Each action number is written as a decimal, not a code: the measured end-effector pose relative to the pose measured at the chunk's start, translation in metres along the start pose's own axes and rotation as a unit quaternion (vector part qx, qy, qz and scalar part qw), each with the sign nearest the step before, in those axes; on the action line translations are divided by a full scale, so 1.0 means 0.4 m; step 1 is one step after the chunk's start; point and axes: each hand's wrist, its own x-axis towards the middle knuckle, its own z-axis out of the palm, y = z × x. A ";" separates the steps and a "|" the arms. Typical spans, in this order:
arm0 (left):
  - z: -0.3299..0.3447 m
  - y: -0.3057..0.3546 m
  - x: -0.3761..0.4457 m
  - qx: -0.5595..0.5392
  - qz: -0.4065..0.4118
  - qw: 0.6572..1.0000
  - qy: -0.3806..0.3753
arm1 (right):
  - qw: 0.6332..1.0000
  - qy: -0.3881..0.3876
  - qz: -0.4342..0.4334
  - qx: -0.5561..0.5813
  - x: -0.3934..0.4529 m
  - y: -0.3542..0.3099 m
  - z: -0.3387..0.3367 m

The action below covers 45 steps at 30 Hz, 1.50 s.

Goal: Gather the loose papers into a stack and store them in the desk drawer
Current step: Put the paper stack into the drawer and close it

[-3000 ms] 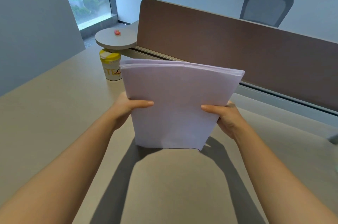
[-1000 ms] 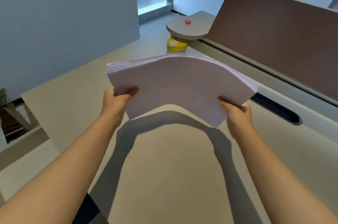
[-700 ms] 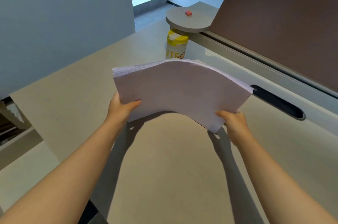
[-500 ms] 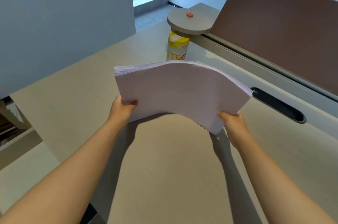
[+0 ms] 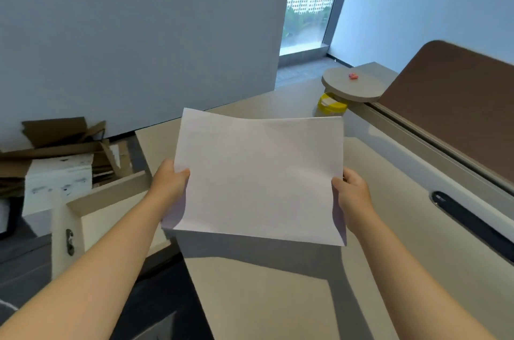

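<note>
A stack of white papers hangs in the air above the left edge of the beige desk, held nearly flat. My left hand grips the stack's left edge, thumb on top. My right hand grips the right edge the same way. Below and left of the desk, an open beige drawer sticks out, with a small lock on its front panel. The inside of the drawer is partly hidden by my left arm.
A yellow-lidded canister stands at the desk's far end under a round grey shelf. A brown divider panel runs along the right. A black cable slot is in the desktop. Cardboard and white boxes lie on the floor at the left.
My view has swung left, bringing the open drawer and the boxes on the floor into sight. The stack has moved left with both hands and flattened from its arched bend.
</note>
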 end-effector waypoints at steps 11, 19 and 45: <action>-0.375 -0.157 -0.092 0.003 -0.058 0.983 0.174 | 0.984 -0.170 -0.034 -0.046 -0.080 -0.063 0.350; -0.588 -0.317 0.002 -0.107 -0.111 0.963 0.223 | 0.954 -0.266 -0.013 -0.135 -0.091 -0.043 0.693; -0.404 -0.570 0.309 -0.055 -0.256 0.953 0.154 | 0.781 -0.231 -0.294 -0.499 0.094 0.104 0.883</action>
